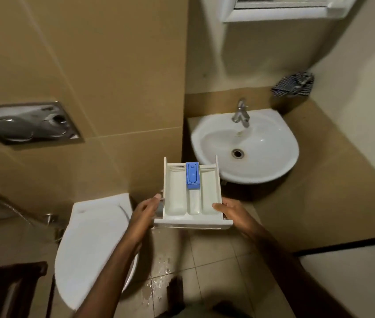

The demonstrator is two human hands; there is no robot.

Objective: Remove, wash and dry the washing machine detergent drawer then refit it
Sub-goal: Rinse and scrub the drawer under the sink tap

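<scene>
The white detergent drawer is held level in the air between my two hands, in front of the sink. It has three compartments and a blue insert in the middle one. My left hand grips its left side near the front panel. My right hand grips the right front corner, thumb over the rim. The white sink stands just beyond the drawer, to the right, with a chrome tap at its back. The washing machine is out of view.
A closed white toilet sits at lower left under a chrome flush plate. A checked cloth hangs in the far right corner. A white cabinet hangs above the sink. The tiled floor has wet specks.
</scene>
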